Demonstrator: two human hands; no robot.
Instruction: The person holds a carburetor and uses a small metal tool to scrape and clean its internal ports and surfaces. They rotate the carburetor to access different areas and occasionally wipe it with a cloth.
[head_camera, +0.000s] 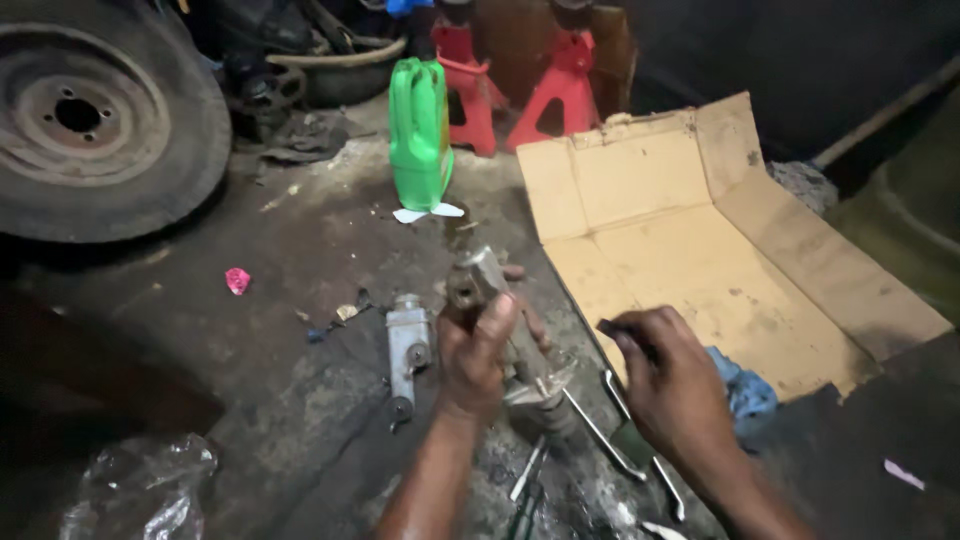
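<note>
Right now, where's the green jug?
The green jug stands upright on the floor at top centre, just left of the red jack stands and the cardboard.

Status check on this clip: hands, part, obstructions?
Left hand gripping metal cylinder part, upright. Right hand pinching a small dark tool over flattened cardboard. Wrenches on floor below.

You're in a car repair workshop, down on a grimy, oil-stained concrete floor (300, 260). A car wheel (95, 120) leans at the far left, two red jack stands (520, 85) stand at the far wall, a green oil jug (420, 135) sits before them, and wrenches (610, 430) lie near you beside flattened cardboard (720, 260).
</note>
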